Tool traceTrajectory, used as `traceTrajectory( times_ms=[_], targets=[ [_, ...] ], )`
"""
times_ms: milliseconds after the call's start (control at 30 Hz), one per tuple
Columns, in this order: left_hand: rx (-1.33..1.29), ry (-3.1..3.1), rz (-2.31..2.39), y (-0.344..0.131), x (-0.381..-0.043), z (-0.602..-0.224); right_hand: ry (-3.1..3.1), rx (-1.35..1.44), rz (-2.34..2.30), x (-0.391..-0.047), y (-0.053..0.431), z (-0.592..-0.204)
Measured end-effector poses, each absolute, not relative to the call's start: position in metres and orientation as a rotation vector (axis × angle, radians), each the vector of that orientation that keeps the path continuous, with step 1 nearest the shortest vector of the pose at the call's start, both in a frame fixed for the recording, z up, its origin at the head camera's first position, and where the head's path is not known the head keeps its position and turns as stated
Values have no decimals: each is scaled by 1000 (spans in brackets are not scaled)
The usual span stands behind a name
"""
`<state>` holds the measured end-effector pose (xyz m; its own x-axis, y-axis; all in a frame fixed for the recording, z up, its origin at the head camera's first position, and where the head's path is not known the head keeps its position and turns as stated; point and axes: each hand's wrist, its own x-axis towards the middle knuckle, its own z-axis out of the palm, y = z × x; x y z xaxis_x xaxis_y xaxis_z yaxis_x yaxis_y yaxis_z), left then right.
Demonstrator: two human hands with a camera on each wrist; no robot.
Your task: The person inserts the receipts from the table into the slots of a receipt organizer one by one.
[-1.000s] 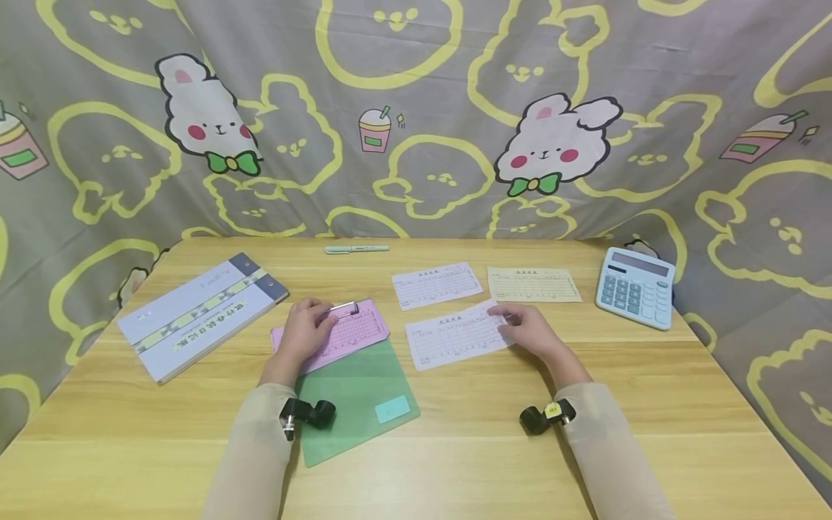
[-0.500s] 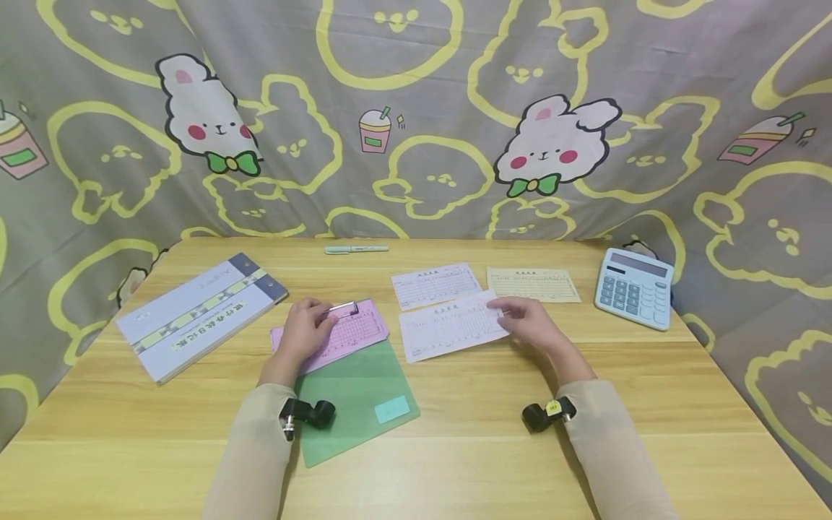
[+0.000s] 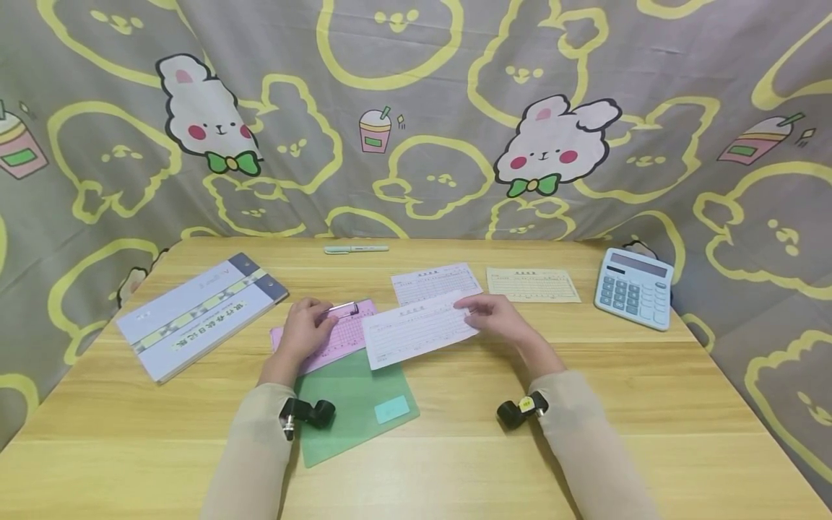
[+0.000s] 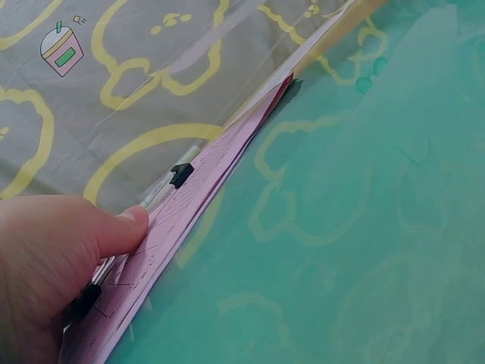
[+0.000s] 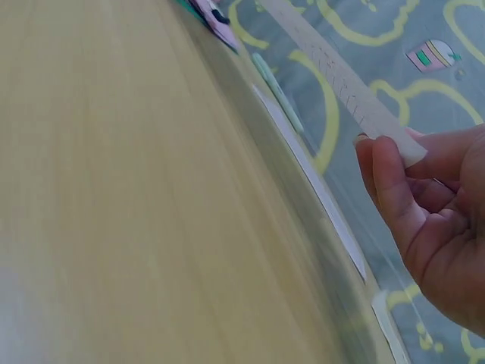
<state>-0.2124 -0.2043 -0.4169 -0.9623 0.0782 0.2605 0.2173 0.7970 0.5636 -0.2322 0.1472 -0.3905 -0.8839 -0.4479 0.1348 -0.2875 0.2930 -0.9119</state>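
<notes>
In the head view a green see-through clipboard (image 3: 351, 412) lies left of centre with pink printed slips (image 3: 347, 336) at its top under a metal clip (image 3: 343, 309). My left hand (image 3: 304, 332) holds the clipboard at its top edge, thumb on the clip bar; its other fingers are largely hidden in the left wrist view. Between thumb and fingers, my right hand (image 3: 500, 318) pinches the right end of a white printed slip (image 3: 416, 328). This slip is tilted, raised above the table, and its left end overlaps the pink slips.
Another white slip (image 3: 435, 282) and a yellowish slip (image 3: 533, 285) lie behind the right hand. A blue calculator (image 3: 633, 289) stands at far right, a ledger book (image 3: 201, 314) at left. A pale green pen (image 3: 356, 249) lies along the back edge, before the patterned curtain (image 3: 416, 180).
My right hand has lifted the white slip off the table and carried it left, over the clipboard's right side. The left hand has stayed at the clip.
</notes>
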Motion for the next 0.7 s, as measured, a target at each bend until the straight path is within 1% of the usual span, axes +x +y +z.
traceTrajectory(
  times_ms=[200, 467, 700],
  targets=[
    [-216, -2770, -917, -205, -212, -417, 2365, -729, -1628, -224, 124, -377],
    [-197, -2758, -923, -203, -211, -416, 2381, -673, -1550, -233, 106, -396],
    [-163, -2769, -929, -202, -212, -416, 2380, -649, -1515, -233, 92, -400]
  ],
)
